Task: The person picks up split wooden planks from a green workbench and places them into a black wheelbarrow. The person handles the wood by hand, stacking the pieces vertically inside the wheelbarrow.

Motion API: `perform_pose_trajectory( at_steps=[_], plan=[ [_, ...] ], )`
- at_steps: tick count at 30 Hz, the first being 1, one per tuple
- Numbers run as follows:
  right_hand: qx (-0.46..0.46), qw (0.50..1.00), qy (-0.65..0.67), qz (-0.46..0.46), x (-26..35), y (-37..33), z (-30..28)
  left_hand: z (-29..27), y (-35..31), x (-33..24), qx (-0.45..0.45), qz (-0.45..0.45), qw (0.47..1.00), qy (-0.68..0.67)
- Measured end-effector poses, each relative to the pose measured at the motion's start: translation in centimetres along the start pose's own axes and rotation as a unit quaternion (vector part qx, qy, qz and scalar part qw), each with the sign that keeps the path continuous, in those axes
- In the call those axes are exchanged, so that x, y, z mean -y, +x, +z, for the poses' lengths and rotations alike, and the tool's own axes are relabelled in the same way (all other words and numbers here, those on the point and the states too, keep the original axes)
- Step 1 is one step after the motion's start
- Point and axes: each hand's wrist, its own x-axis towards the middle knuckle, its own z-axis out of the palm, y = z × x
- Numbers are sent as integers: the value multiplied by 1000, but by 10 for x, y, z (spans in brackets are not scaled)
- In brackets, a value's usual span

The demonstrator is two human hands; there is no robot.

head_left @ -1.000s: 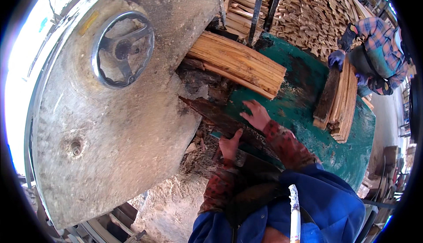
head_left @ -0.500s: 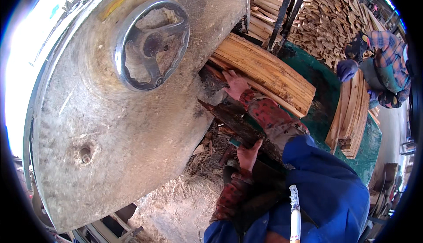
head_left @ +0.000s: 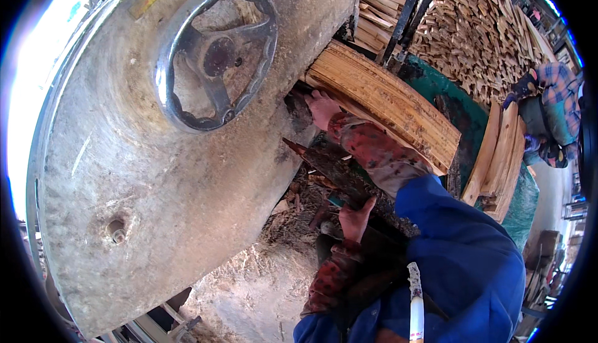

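My left hand (head_left: 355, 221) is closed on the near end of a dark, rough strip of bark-covered wood (head_left: 336, 172), its thumb pointing up. The strip's splintered tip reaches toward the big pale machine panel. Farther ahead, my right hand (head_left: 322, 109) lies with fingers stretched out by the near edge of a thick stack of sawn boards (head_left: 386, 97), close to the panel. What lies under its fingertips is dark and hard to make out. My right forearm runs along the side of the stack.
A metal handwheel (head_left: 218, 56) sticks out from the worn machine panel (head_left: 168, 193) on my left. Bark scraps (head_left: 299, 218) lie below. On the right, a co-worker (head_left: 554, 106) bends by more boards (head_left: 498, 156) on a green table (head_left: 523, 203). Stacked wood (head_left: 476, 32) stands behind.
My right hand has shifted slightly forward and left, toward the panel. My left hand keeps its hold on the bark strip. The co-worker's upper hand has moved back from the boards.
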Motion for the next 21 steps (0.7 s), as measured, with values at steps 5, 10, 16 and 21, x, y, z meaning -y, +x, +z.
perform_pose_trajectory(
  at_steps=[5,10,16,21],
  plan=[
    [16,996,92,7,-41,-82,0,1,1,15,20,-22,1000,9],
    [12,982,190,4,-60,-202,-21,4,8,27,0,-59,998,-21],
    [8,972,235,13,-68,-339,-60,21,-1,10,-7,-39,998,48],
    [47,981,182,47,-70,-403,-74,36,5,9,10,31,988,152]
  ],
)
